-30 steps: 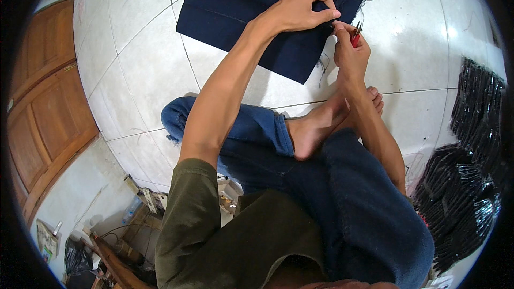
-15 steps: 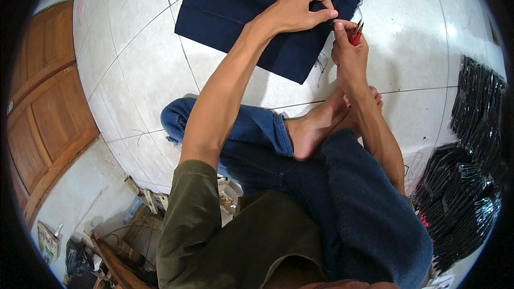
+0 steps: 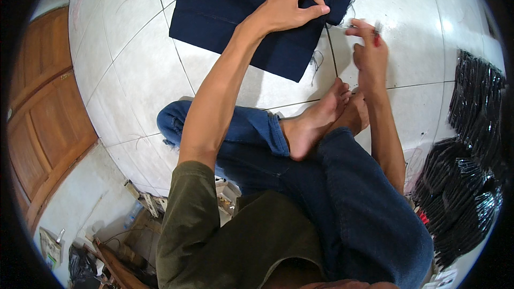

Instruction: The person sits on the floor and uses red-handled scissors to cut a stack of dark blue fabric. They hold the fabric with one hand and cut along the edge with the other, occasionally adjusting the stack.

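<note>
Dark navy cloth (image 3: 214, 10) with a frayed right edge and loose threads lies flat on the tiled floor. My left hand (image 3: 289, 2) rests on it, thumb and index finger pinched together at its right edge, the other fingers spread over the fabric. To the right, apart from the cloth, my right hand (image 3: 370, 53) is smeared by motion. Small red-handled snips (image 3: 377, 40) are held in its curled fingers, metal tips pointing away from me. Whether a thread is also between those fingers cannot be made out.
My bare feet (image 3: 316, 123) and crossed legs in blue jeans (image 3: 369, 203) are just below the hands. Bundles of shiny black strips (image 3: 455, 198) lie at the right. A wooden door (image 3: 59, 123) stands at the left, with clutter (image 3: 123, 257) at the lower left.
My right hand has pulled away from the cloth's edge to the right, carrying the snips. My left hand stays pinched at the edge, and the whole view has shifted slightly.
</note>
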